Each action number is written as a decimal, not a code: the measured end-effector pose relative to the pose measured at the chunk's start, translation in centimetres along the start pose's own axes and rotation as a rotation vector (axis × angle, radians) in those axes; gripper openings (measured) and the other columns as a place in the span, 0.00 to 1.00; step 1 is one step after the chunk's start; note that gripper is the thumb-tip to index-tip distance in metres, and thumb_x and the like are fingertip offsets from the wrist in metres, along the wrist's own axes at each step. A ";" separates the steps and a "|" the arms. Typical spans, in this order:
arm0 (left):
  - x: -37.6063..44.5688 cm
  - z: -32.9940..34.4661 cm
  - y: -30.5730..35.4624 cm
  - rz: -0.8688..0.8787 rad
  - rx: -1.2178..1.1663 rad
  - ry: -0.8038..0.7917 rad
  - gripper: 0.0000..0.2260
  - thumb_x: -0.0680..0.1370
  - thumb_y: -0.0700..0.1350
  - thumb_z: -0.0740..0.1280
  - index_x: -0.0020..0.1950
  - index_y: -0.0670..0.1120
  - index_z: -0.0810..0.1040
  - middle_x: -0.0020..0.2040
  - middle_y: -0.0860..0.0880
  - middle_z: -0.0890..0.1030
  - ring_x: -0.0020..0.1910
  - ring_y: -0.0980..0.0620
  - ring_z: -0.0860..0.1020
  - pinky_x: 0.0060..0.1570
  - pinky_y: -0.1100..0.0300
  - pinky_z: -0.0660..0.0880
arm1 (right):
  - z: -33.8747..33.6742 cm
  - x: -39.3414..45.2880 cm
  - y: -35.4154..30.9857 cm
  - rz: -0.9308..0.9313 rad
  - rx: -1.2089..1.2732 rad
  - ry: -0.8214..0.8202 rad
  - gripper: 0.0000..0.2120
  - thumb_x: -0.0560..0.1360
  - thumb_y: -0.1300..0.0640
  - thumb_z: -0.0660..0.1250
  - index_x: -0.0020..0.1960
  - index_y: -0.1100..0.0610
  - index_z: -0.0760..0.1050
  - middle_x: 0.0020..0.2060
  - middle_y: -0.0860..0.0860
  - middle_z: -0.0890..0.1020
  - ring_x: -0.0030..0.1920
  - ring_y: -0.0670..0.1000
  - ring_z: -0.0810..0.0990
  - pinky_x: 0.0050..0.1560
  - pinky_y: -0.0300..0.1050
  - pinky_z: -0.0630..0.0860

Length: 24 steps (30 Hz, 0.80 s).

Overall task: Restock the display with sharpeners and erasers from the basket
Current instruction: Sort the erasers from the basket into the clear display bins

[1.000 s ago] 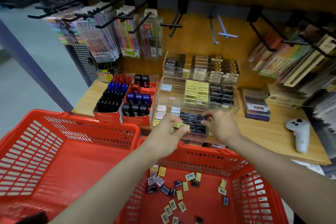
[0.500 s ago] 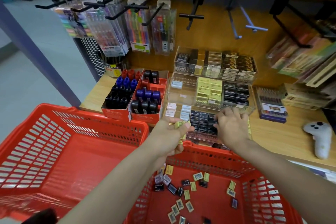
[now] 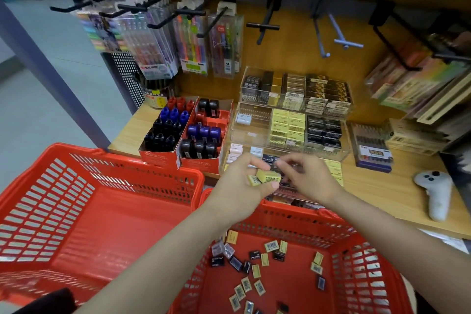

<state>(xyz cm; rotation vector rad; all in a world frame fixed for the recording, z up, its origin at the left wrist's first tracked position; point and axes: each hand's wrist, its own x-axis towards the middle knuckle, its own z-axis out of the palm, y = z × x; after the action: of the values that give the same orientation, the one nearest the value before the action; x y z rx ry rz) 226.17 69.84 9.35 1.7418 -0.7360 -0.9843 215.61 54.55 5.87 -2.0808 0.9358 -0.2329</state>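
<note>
L hand gripped yellow erasers as ready stock; R hand, fingers pinching together, picked one for the clear display tray.

Approach to the clear tiered display case lay open from the front, above the far rim of the right red basket. On its left, two red cartons of sharpeners stood just beside it. Black peg hooks and hanging pen packs overhung the rear tiers. To the right, a boxed pen set bordered the case; beyond it, bare table reached a white controller. The left red basket interior stood unobstructed.
</note>
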 end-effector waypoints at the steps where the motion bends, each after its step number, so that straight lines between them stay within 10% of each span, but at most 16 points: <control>1: -0.2 0.2 0.4 0.074 0.091 0.006 0.10 0.77 0.45 0.72 0.53 0.53 0.73 0.56 0.55 0.80 0.43 0.56 0.78 0.47 0.61 0.75 | -0.7 -1.4 -1.5 0.137 0.292 -0.133 0.12 0.80 0.51 0.64 0.52 0.58 0.81 0.42 0.54 0.85 0.42 0.48 0.85 0.48 0.47 0.83; 3: -0.9 0.8 1.1 0.195 0.251 0.004 0.11 0.77 0.45 0.71 0.53 0.55 0.72 0.55 0.61 0.78 0.49 0.63 0.77 0.46 0.71 0.70 | -2.3 -4.0 -3.3 0.350 0.662 -0.343 0.17 0.80 0.49 0.63 0.54 0.63 0.80 0.43 0.60 0.85 0.47 0.54 0.86 0.51 0.47 0.83; 7: -2.1 2.1 1.9 0.316 0.316 -0.049 0.12 0.78 0.44 0.70 0.53 0.57 0.69 0.60 0.61 0.78 0.27 0.58 0.74 0.37 0.64 0.74 | -5.1 -6.7 -3.5 0.376 0.901 -0.307 0.14 0.74 0.56 0.68 0.55 0.65 0.82 0.47 0.59 0.85 0.42 0.48 0.85 0.43 0.36 0.81; 10: -2.5 3.1 2.3 0.318 0.289 -0.072 0.14 0.78 0.43 0.71 0.52 0.58 0.69 0.58 0.61 0.80 0.43 0.43 0.82 0.50 0.50 0.79 | -6.3 -8.0 -2.7 0.358 0.969 -0.297 0.17 0.71 0.62 0.72 0.59 0.62 0.81 0.51 0.59 0.85 0.43 0.49 0.84 0.44 0.38 0.82; 14: -2.5 4.6 2.0 0.254 0.284 -0.102 0.14 0.77 0.42 0.71 0.53 0.58 0.70 0.56 0.61 0.81 0.50 0.47 0.81 0.57 0.51 0.76 | -6.9 -9.3 -1.5 0.324 0.895 -0.259 0.21 0.67 0.67 0.74 0.60 0.57 0.79 0.50 0.59 0.85 0.46 0.53 0.84 0.48 0.43 0.82; 20: -1.8 5.8 1.9 -0.285 -0.351 -0.112 0.10 0.79 0.40 0.69 0.60 0.45 0.75 0.54 0.45 0.79 0.43 0.50 0.76 0.42 0.58 0.78 | -9.3 -6.7 7.4 0.415 0.405 0.254 0.11 0.74 0.65 0.72 0.56 0.60 0.81 0.41 0.55 0.85 0.43 0.54 0.85 0.44 0.39 0.81; 24: -1.2 6.1 2.2 -0.344 -0.471 -0.171 0.12 0.78 0.31 0.65 0.59 0.42 0.76 0.54 0.43 0.79 0.45 0.47 0.75 0.39 0.59 0.77 | -8.0 -5.9 11.0 0.397 0.150 0.273 0.09 0.74 0.60 0.73 0.54 0.56 0.82 0.45 0.51 0.84 0.38 0.48 0.86 0.49 0.47 0.82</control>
<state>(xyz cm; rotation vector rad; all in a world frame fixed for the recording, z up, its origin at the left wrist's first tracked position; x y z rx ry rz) 220.23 67.32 10.53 1.3998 -0.2719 -1.4252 201.89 49.48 3.69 -1.7096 1.4269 -0.3700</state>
